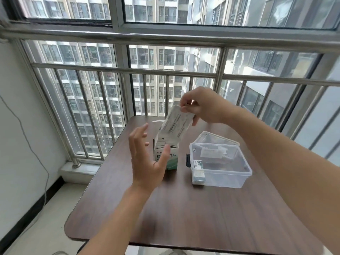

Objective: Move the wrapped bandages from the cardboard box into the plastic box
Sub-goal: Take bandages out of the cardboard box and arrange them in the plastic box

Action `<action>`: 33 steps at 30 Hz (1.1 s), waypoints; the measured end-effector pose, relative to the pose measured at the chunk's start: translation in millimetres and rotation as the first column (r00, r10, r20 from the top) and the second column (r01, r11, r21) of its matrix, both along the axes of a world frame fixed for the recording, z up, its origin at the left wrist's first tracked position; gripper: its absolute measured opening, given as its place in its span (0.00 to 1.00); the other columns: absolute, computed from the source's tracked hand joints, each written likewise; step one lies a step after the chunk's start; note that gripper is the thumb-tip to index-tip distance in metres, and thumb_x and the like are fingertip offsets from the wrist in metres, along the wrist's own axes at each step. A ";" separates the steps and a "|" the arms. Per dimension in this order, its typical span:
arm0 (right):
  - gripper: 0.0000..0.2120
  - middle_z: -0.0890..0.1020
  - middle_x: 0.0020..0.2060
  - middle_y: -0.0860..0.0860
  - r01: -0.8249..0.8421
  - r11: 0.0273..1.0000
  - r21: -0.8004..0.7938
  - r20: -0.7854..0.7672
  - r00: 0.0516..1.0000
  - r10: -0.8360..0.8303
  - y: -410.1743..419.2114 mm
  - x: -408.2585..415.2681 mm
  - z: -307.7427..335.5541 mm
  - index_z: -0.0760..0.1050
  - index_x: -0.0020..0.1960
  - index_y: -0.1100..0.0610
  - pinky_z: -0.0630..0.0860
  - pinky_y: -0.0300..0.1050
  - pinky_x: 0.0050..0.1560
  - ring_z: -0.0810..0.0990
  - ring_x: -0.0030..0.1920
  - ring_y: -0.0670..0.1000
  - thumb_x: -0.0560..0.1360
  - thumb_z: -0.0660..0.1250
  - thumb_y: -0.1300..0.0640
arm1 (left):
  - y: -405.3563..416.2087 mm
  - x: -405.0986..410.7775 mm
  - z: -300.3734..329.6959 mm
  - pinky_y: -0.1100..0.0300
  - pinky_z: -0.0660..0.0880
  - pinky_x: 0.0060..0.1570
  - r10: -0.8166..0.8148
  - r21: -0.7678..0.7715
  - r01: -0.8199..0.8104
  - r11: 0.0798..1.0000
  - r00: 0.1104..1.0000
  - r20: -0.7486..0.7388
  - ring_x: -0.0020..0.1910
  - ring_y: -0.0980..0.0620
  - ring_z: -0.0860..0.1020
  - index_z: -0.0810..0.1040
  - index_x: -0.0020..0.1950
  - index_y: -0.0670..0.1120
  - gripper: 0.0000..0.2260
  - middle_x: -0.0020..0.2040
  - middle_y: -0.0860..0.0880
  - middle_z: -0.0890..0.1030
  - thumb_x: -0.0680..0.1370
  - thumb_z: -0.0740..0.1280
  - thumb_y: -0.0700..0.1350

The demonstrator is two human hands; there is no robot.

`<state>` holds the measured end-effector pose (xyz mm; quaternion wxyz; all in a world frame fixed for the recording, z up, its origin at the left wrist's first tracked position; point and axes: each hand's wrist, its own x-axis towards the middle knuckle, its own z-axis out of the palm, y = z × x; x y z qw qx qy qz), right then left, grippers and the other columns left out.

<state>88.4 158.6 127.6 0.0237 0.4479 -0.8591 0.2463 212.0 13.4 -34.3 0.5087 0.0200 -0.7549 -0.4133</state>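
One wrapped bandage point(173, 124) is pinched by the right hand point(204, 105) above the cardboard box point(165, 153). The left hand point(147, 159) is spread, empty. One plastic box point(220, 166) stands uncovered, right, with bare table point(184, 218) nearer.

a clear glossy plastic box point(220, 173) is seen on a smooth, dark wood-grain table point(184, 218); the railing point(128, 69) is shiny metal.

You face a large window point(165, 57) with a steel guard rail point(128, 70) of upright bars across it; pale daylight comes through, and high-rise blocks point(95, 100) fill the view outside. A dark wood-grain tabletop point(184, 218) with rounded corners stands before it. On your left, a white wall point(16, 126) carries a thin loose cable point(27, 140) down to a light floor point(42, 227) edged by a black skirting point(33, 208).
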 end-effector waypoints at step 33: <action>0.08 0.85 0.39 0.55 -0.008 0.980 -0.198 0.667 0.732 0.141 64.4 7.3 -35.5 0.83 0.54 0.64 0.82 0.40 0.38 0.83 0.37 0.50 0.75 0.72 0.65 | 53.8 -3.5 54.4 0.59 0.77 0.31 -0.977 0.924 0.347 -0.160 0.077 -0.198 0.40 0.45 0.75 0.73 0.62 0.42 0.15 0.46 0.41 0.75 0.76 0.60 0.43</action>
